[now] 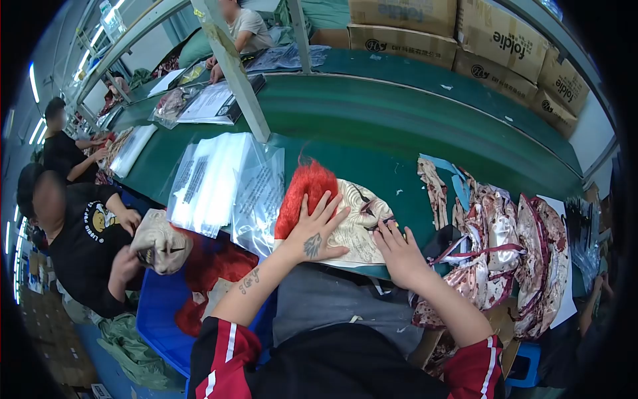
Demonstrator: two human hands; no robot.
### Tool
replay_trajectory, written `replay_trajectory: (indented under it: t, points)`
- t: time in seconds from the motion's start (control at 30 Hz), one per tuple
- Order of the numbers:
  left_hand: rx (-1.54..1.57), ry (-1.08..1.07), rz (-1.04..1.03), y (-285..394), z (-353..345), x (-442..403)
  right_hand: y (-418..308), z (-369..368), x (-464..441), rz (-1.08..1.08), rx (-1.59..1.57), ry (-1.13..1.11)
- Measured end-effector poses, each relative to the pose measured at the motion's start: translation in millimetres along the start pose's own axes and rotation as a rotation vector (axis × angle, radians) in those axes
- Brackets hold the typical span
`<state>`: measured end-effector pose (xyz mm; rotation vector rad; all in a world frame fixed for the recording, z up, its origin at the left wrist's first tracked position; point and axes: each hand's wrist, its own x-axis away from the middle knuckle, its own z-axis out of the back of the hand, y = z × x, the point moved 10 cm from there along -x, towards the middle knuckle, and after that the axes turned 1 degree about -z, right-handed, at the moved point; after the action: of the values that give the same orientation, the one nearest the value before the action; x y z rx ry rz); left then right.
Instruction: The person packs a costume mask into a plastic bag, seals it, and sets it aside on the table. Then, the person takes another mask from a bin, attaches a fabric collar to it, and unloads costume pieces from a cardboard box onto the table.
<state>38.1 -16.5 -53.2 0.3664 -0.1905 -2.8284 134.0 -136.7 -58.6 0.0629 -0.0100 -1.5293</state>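
Note:
A pale clown-like mask [352,229] with bushy red hair [307,193] lies flat on the green table [372,149] in front of me. My left hand [316,233] rests with spread fingers where the red hair meets the pale mask. On the mask's right part, near its dark-lined face details, my right hand [399,253] lies flat with its fingers extended. Just left of the mask are stacked clear plastic bags [216,179] with printed text. To the right, folded red-stained white garments [492,233] with dark red trim are piled.
At the left, a co-worker [80,233] holds another pale mask [163,243] beside a blue bin [156,312] containing red-haired pieces. A metal post [236,73] rises beyond the bags. Cardboard boxes [502,50] stand behind the green conveyor. A blue stool [525,364] is low at right.

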Motion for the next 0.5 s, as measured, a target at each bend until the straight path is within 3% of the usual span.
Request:
replay_trajectory:
  t: [0.07, 0.1, 0.17, 0.23, 0.33, 0.5]
  points:
    - [-0.004, -0.002, -0.002, -2, 1, -1, 6, 24, -10, -0.024, -0.285, -0.318]
    - [-0.004, -0.004, -0.008, -2, 1, -3, 10, 26, -22, -0.023, -0.288, -0.315]
    - [0.001, -0.011, -0.024, 1, -1, -5, 36, 60, -43, -0.128, -0.586, 0.169]
    - [-0.008, -0.021, -0.047, 0, -3, -10, 31, 50, -67, -0.141, -0.441, 0.281]
    - [-0.048, -0.024, -0.099, -7, -1, -19, 21, -14, -90, -0.226, -0.37, 0.162]
    - [-0.068, -0.072, -0.07, 11, 14, 2, 11, -21, -84, -0.147, -0.322, 0.207]
